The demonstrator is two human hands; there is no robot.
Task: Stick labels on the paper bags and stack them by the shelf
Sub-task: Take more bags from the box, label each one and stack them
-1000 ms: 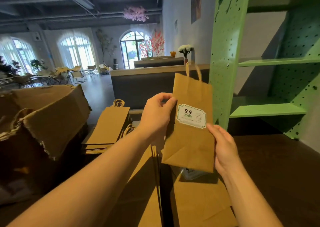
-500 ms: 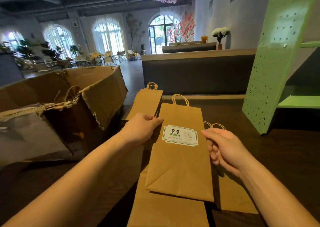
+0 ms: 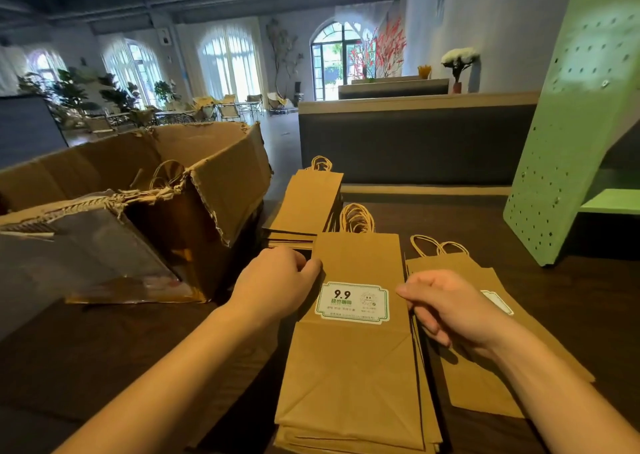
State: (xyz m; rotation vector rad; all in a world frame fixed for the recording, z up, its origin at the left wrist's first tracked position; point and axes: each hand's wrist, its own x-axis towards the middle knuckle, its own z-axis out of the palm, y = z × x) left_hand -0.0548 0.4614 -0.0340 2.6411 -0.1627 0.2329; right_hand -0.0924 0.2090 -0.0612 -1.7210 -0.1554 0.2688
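At 9 o'clock sits an open cardboard box (image 3: 138, 211), corrugated, w/ ragged torn rims and twisted paper-cord handles poking out of it. At 12 o'clock, just behind the work spot, is a pile of plain kraft bags (image 3: 308, 204), flat, no label showing, cord loops at the far end. The left grip (image 3: 277, 280) is at 10 o'clock of the label, fingers curled in, thumb and fingertips pinching the left edge of the top bag (image 3: 353, 367). That bag lies flat on a neat stack at centre, approx 6 o'clock from the plain pile, brown kraft w/ folded-bottom creases toward the viewer. Its label (image 3: 352, 301) is a white rectangle w/ notched corners and a green border, reads "9.9" in black; the green characters and small print below are too small to read. The right grip (image 3: 446, 304) is at 3 o'clock of the label, thumb on the top bag's right edge, fingers curled under it. Further right a second bag pile (image 3: 485, 367) lies skewed, touching the stack, w/ a white label corner (image 3: 498, 301) showing past the wrist. Dark wood bench (image 3: 571, 315) underneath. At 2 o'clock stands the green perforated metal shelf (image 3: 571, 124).
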